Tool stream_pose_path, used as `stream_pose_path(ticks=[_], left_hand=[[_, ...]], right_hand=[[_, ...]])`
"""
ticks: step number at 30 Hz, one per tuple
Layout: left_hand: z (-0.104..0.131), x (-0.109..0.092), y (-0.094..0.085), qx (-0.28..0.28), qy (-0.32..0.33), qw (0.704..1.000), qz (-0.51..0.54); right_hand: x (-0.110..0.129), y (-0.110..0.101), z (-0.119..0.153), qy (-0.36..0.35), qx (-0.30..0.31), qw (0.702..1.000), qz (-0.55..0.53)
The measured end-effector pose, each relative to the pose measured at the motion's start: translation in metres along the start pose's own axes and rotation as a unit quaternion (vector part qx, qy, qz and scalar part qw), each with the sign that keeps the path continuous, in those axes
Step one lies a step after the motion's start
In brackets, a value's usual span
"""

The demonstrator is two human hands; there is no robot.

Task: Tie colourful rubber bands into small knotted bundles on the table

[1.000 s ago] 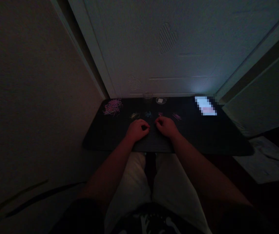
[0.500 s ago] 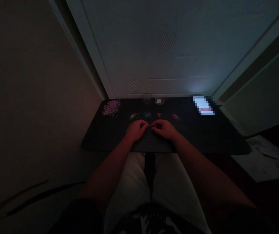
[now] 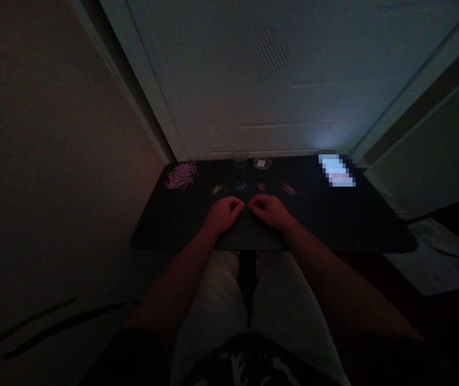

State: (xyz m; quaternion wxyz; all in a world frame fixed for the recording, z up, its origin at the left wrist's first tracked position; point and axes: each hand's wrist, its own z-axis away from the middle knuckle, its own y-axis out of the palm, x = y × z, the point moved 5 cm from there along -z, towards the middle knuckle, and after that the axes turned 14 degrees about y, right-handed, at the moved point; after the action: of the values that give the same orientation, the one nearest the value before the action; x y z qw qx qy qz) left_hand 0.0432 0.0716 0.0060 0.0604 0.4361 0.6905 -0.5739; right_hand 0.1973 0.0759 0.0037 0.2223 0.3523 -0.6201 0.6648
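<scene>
The person's left hand [image 3: 223, 213] and right hand [image 3: 270, 210] meet near the middle of a black surface [image 3: 313, 222], their fingertips just apart from each other. Each hand is curled, with thumb and forefinger pinched together on a thin piece [image 3: 246, 206] that bridges the small gap between them; it is too dim and small for its exact shape to be told. The wrists angle inward from the near edge of the surface.

Just beyond the hands, 4 small piles lie in a row: a yellowish pile [image 3: 218, 189] and a blue pile [image 3: 241, 186] on the left, then a red-pink pile [image 3: 261, 186] and a pink-purple pile [image 3: 289, 190] on the right. A larger heap of pink and purple strands [image 3: 182, 176] sits at the far left corner.

Behind the row, near the far edge, stand a clear round container [image 3: 240, 156] and, beside it, a shallow clear dish [image 3: 268, 163] with a white square [image 3: 261, 163] in it. At the far right lies a bright screen [image 3: 337, 170], its contents blurred. A pale panel with 2 ribbed hearts [image 3: 271, 56] rises behind the surface.
</scene>
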Motion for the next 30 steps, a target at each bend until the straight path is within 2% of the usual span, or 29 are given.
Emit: stream_pose_path(ticks=[5, 11, 16, 21, 23, 30], left_hand=[[0.0000, 0.0038, -0.0048, -0.054, -0.011, 0.997, 0.047], [0.0001, -0.0015, -0.0001, -0.010, 0.014, 1.000, 0.024], [0.0003, -0.0018, -0.0008, -0.002, 0.002, 1.000, 0.024], [0.0006, 0.0032, -0.0070, -0.059, -0.016, 0.996, 0.058], [0.0009, 0.0046, -0.0068, -0.066, -0.023, 0.995, 0.067], [-0.0005, -0.0028, 0.0019, 0.005, 0.026, 0.999, 0.031]], right_hand=[[0.0028, -0.0050, 0.0029, -0.004, -0.030, 0.999, -0.011], [0.0032, -0.0024, 0.0026, -0.013, -0.017, 1.000, 0.002], [0.0030, -0.0025, 0.0018, -0.019, -0.014, 1.000, 0.016], [0.0029, -0.0075, 0.0037, -0.009, -0.036, 0.999, -0.017], [0.0024, -0.0072, 0.0037, -0.014, -0.036, 0.999, -0.029], [0.0004, -0.0010, 0.0005, -0.035, -0.018, 0.999, 0.011]])
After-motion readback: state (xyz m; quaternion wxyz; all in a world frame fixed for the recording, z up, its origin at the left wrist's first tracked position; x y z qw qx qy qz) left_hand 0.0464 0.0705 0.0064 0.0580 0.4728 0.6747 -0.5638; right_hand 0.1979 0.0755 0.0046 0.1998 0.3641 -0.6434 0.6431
